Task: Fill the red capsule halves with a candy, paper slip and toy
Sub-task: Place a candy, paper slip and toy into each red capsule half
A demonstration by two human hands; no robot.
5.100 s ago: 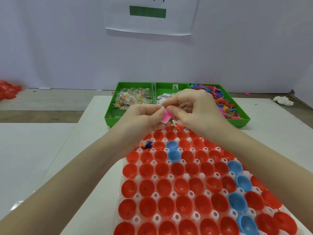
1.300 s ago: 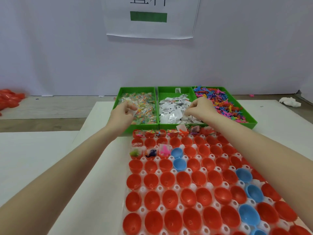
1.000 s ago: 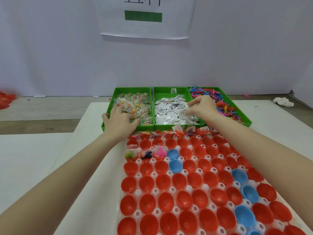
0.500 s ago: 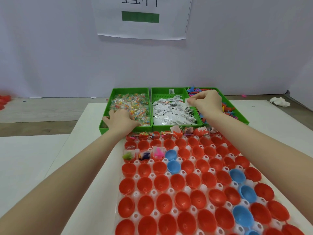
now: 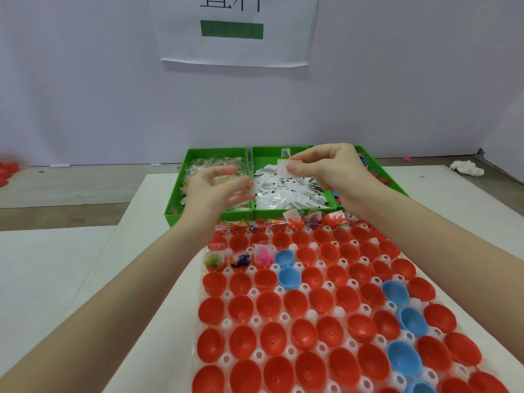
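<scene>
Right hand (image 5: 337, 171) pinches a paper slip (image 5: 283, 168) by its edge above the middle green tray (image 5: 295, 211), likely light and floppy; left hand (image 5: 215, 191) blurred, fingers unclear.

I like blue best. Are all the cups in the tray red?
No, a few blue cups sit among the red cups in the tray.

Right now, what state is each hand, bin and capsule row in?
right hand: raised, pinching a paper slip
left hand: blurred, above the candy bin
slip bin: heaped with slips
toy bin: mostly hidden
red capsule halves: mostly empty
blue capsule halves: empty
</scene>
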